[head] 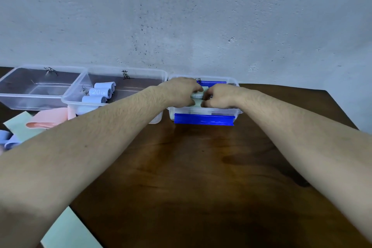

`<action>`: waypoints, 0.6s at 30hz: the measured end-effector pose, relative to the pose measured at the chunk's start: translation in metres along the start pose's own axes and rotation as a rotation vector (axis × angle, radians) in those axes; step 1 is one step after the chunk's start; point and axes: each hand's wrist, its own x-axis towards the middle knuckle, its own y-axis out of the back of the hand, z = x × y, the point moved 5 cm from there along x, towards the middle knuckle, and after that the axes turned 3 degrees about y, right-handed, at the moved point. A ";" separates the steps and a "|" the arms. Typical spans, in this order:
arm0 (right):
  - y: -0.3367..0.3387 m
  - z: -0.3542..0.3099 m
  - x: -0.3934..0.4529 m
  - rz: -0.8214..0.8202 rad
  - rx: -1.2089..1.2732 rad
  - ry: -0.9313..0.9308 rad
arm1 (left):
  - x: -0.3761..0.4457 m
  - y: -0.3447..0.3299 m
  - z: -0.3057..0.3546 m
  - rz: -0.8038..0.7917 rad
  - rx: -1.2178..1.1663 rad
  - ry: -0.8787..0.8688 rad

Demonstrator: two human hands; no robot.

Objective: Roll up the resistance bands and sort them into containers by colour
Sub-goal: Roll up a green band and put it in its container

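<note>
- Both hands are reaching into the clear container with blue clip handles, middle right of the frame, sitting on the dark wooden table.
- The left hand and right hand are curling their fingers around a pale green rolled band from either side; the roll is mostly hidden between them, and the print on it is too small to read.
- More pale rolls are showing through the front wall of that container, blurred.
- The middle clear container is holding three light blue rolled bands lying side by side at its left end; one is reading "20 LB" in white.
- The left clear container, upper left, is showing only its see-through bottom.
- Black handwritten marks are sitting on the back rims of the containers, not readable.
- Loose flat bands are lying at the left edge: a pink band, a pale green band, a light blue band.
- Another pale green strip is lying at the bottom left.
- The bands are looking smooth and matte, the plastic glossy, and the wall rough, grey and speckled.
</note>
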 end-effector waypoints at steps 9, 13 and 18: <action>0.006 0.008 -0.007 0.162 0.086 -0.022 | -0.001 0.001 0.001 -0.017 0.013 -0.017; 0.008 0.009 -0.010 0.226 0.125 -0.017 | -0.004 0.003 0.000 -0.012 -0.019 -0.011; 0.009 0.010 -0.012 0.239 0.132 0.001 | -0.006 0.005 0.001 0.000 -0.044 -0.006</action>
